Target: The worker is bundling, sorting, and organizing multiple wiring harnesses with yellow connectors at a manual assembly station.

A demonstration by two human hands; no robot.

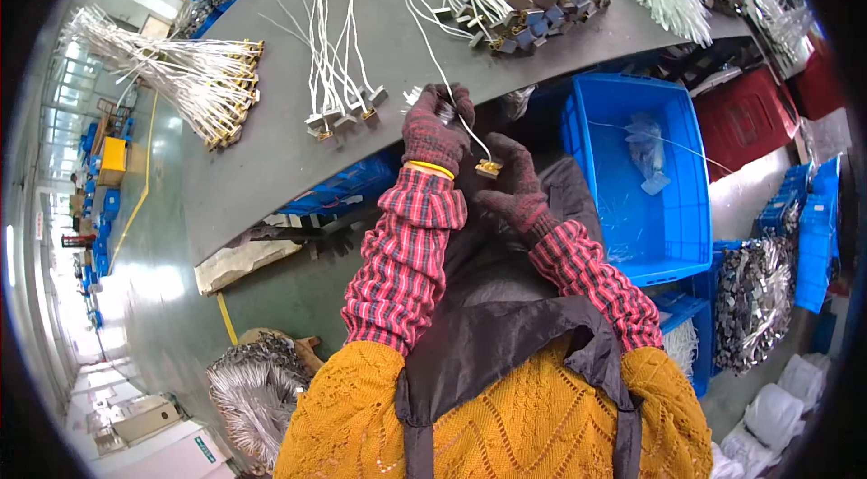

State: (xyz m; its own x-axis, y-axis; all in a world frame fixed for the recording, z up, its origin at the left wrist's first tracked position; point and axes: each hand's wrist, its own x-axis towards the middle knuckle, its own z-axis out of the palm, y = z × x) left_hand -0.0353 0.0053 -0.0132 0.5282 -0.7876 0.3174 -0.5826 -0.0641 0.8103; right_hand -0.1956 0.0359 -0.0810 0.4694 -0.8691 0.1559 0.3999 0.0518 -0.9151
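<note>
My left hand (438, 131), in a dark knitted glove, is closed at the near edge of the grey table (280, 55). A thin white wire (432, 50) runs from the tabletop past its fingers. Some white strips (414, 100) show beside its knuckles; whether it holds them too is unclear. At the wire's lower end hangs a small brass-coloured block (489, 169) with a pale face. My right hand (517, 179), gloved alike, is close beside this block, its thumb and fingers apart. Contact between them cannot be made out.
Loose white wires with end blocks (343, 118) lie left of my hands. A tied wire bundle (185, 77) sits farther left, and a heap of wired dark blocks (546, 9) lies at the back. To the right stands a blue crate (641, 226) holding a clear bag, near red bins (745, 122).
</note>
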